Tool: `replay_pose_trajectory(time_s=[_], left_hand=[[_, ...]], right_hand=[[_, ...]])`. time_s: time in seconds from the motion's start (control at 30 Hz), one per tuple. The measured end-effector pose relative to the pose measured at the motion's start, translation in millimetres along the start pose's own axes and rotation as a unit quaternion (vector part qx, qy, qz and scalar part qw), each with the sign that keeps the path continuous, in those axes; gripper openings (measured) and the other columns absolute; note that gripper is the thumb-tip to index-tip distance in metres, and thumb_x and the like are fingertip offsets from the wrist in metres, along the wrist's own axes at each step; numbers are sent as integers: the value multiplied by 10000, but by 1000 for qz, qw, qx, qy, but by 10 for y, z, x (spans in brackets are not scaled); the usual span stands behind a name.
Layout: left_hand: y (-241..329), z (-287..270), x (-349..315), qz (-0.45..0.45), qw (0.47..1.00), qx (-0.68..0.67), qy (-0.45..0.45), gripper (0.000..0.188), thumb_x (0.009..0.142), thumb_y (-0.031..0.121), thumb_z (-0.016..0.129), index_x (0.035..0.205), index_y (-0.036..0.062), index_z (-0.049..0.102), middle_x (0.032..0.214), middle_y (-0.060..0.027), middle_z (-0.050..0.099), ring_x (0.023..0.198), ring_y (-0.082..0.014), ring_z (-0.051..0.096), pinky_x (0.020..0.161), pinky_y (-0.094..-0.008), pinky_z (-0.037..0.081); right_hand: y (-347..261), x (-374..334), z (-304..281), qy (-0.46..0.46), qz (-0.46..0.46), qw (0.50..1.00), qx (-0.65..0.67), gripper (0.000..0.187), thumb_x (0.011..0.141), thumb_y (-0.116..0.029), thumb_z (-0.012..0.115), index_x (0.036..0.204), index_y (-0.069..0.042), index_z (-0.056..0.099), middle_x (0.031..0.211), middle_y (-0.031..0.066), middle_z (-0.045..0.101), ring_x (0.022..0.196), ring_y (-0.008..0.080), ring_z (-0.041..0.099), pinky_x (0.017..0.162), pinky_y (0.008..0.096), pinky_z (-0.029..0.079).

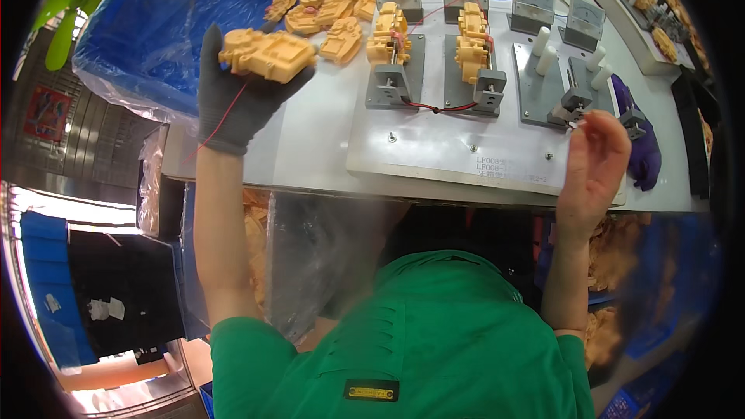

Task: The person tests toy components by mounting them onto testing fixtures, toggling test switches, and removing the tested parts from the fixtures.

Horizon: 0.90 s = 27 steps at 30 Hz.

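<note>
Orange part (268, 54) up in the air above the table's L side, lying across the L hand (237, 105), gray glove. Long axis approx. L-R, slightly tilted, R end lower in view; boxy end w/ rectangular recess points R, knobbly end L. Red wire (225, 116) trails from its underside, down-left.

L fingers: closed around part, grasping it. R hand (596, 159), bare: fingers bent, tips at a metal block (575, 99) on the pegged jig (529, 101); can't tell if they pinch anything.

Just R of held part: loose orange piece (341, 40) on table, then pile (334, 0) behind. Mid: 2 jigs, each w/ mounted orange unit, L one (386, 40) & R one (471, 45), long axes pointing away from worker, approx. parallel, so crosswise to held part. Red/black leads (436, 110) between the two jigs. 4 meters in a row behind jigs, e.g. (533, 6). All jigs on white board (434, 159).

Outer: purple item (642, 151) R of jigs; blue-lined bin (147, 39) & green fan (77, 0) far L.
</note>
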<state>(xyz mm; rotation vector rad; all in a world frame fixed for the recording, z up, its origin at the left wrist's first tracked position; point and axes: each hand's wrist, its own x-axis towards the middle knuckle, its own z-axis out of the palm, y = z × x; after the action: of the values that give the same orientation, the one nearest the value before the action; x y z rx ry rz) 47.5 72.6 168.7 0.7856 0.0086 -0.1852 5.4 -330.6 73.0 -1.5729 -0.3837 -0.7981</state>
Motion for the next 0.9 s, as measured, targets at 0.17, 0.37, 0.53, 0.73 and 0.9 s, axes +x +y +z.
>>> replay_pose_trajectory(time_s=[0.17, 0.37, 0.53, 0.73, 0.9], left_hand=[[-327, 452, 212, -38, 989, -81, -113, 641, 927, 374, 661, 1400, -5, 452, 1429, -254, 495, 1335, -444, 488, 1140, -615, 387], [-595, 838, 401, 74, 972, 196, -103, 653, 915, 171, 651, 1478, -9, 373, 1462, -238, 467, 1350, -337, 509, 1083, -451, 511], [-708, 1144, 462, 55, 958, 261, -101, 746, 819, -83, 624, 1506, 73, 382, 1363, -102, 546, 1276, -238, 550, 1078, -348, 480], [-939, 1310, 583, 190, 813, 531, -144, 525, 838, -22, 753, 1324, 60, 572, 1223, -40, 593, 1158, -167, 586, 1009, -295, 493], [-1043, 1318, 782, 273, 727, 595, -210, 390, 865, -26, 743, 1221, 80, 623, 1269, -69, 610, 1203, -176, 580, 1041, -298, 481]], right_hand=[[84, 94, -172, 5, 63, 991, -121, 366, 950, -71, 660, 1293, -20, 542, 1183, 68, 563, 1017, 135, 522, 898, 280, 443], [142, 49, -187, 1, 104, 994, -35, 346, 934, -69, 688, 1260, -52, 574, 998, 26, 556, 907, 113, 530, 844, 268, 450], [92, 65, -199, -19, 76, 994, -82, 307, 913, -57, 691, 1207, -54, 605, 992, 39, 584, 893, 146, 558, 825, 288, 467], [53, 76, -203, -28, 83, 992, -90, 288, 906, -53, 685, 1186, -59, 618, 1040, 71, 624, 919, 186, 589, 819, 314, 484], [56, 83, -231, -31, 56, 996, -66, 229, 896, -52, 691, 1118, -56, 634, 1008, 70, 644, 871, 188, 596, 782, 315, 496]])
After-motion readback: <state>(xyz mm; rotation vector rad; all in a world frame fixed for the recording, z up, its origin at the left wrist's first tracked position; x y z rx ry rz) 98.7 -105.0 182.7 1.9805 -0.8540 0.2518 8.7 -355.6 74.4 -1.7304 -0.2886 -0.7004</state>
